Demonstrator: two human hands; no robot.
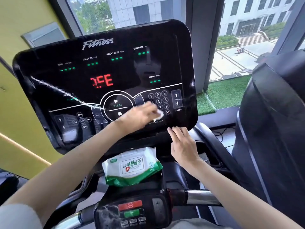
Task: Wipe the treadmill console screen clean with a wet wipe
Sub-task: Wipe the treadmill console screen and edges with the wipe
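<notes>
The glossy black treadmill console screen fills the upper middle, lit with green dashes and red characters. My left hand presses a small white wet wipe against the screen just below the number keypad. My right hand touches the console's lower right edge with its fingertips and holds nothing. A white and green pack of wet wipes lies in the tray under the console. A pale smear runs diagonally across the screen's left side.
A lower control pad with red and green buttons sits between chrome handlebars. Another black machine stands close on the right. Windows lie behind the console, a yellow wall to the left.
</notes>
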